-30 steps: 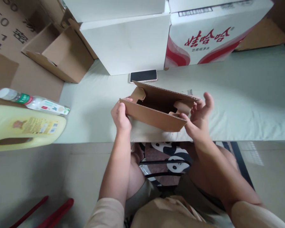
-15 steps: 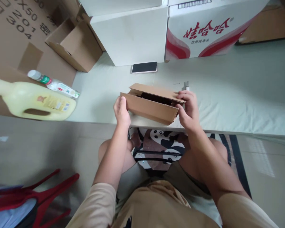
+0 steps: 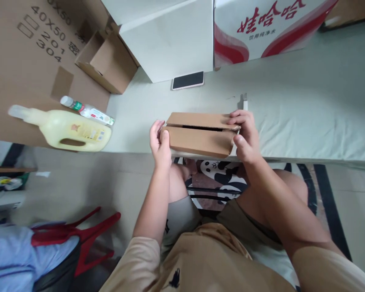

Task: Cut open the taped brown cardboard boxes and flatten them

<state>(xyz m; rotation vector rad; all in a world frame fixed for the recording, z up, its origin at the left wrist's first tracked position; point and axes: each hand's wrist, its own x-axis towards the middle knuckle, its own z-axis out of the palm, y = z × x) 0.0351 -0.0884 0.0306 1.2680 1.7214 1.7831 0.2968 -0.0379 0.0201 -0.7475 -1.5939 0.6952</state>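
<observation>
The small cardboard box (image 3: 197, 142) is straight ahead of me at twelve o'clock, by the near edge of the bench (image 3: 295, 109), its long axis running roughly nine to three. Neither hand is nearer: my left hand (image 3: 160, 142) grips the nine o'clock end, thumb on the near panel; my right hand (image 3: 245, 136) holds the three o'clock end, fingers on the far flap. A narrow dark gap parts the flaps lengthwise.

Box (image 3: 197, 141) plain brown; jug (image 3: 63, 127) pale yellow; cloth (image 3: 298, 109) pale green; mat (image 3: 209, 168) panda-patterned.
</observation>
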